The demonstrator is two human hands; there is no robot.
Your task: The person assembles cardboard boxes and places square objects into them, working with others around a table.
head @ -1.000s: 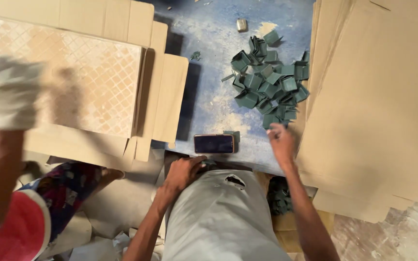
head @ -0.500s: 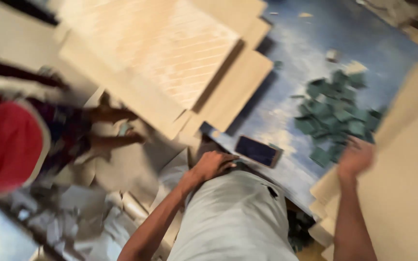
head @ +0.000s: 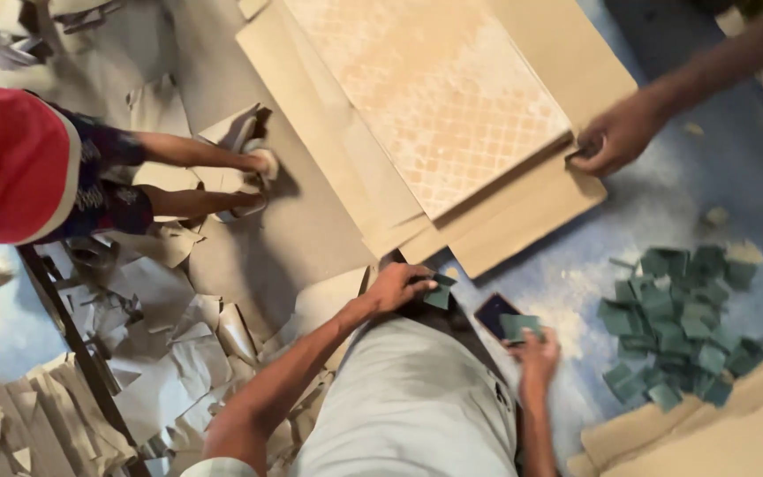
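My left hand (head: 399, 287) sits just left of the frame's centre, fingers closed on a small green corner piece (head: 440, 292) that sticks out to its right, close to the lower edge of the cardboard. My right hand (head: 536, 353) is a little lower and to the right, and its fingers are pinched on a second green corner piece (head: 519, 327), which lies over the lower corner of a dark phone (head: 494, 311) resting on the floor beside my knee. My grey trousers (head: 408, 397) fill the bottom middle of the frame between the two forearms. To the right, in the lower right quarter, a loose pile of green corner pieces (head: 677, 322) lies on the dusty blue floor (head: 567, 283), well apart from both hands. Above my hands, across the top centre, a flattened cardboard sheet (head: 328, 159) carries a pale patterned tile (head: 426, 97). Another person's hand (head: 615, 132) reaches in from the upper right and grips the right edge of that cardboard. At the left edge stands a person in a red garment (head: 6, 163), bare feet on the brown paper. Torn paper scraps (head: 169, 353) litter the lower left, and more brown cardboard (head: 726, 433) lies in the lower right corner.
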